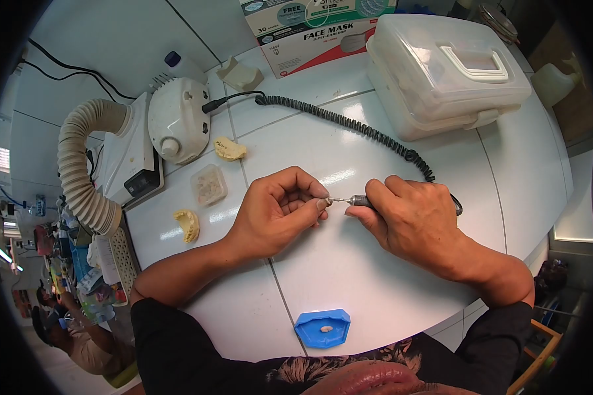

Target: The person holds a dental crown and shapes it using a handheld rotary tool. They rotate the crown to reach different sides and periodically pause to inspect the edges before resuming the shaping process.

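My right hand [412,217] grips a dark rotary handpiece [360,201], its thin metal bur [339,199] pointing left. The thumb and forefinger of my left hand [280,210] are pinched together right at the bur's tip. What they pinch is too small to make out. A coiled black cord [349,122] runs from behind my right hand to the white control unit [178,118]. Near the table's front edge sits a blue tray [304,336] with a small tooth-coloured piece [326,328] in it.
Two yellowish dental casts [230,149] and a small clear box [209,184] lie left of my hands. A ribbed hose [72,158] arches at the far left. Face mask boxes [316,49] and a translucent case [441,79] stand behind. Another person [89,339] sits lower left.
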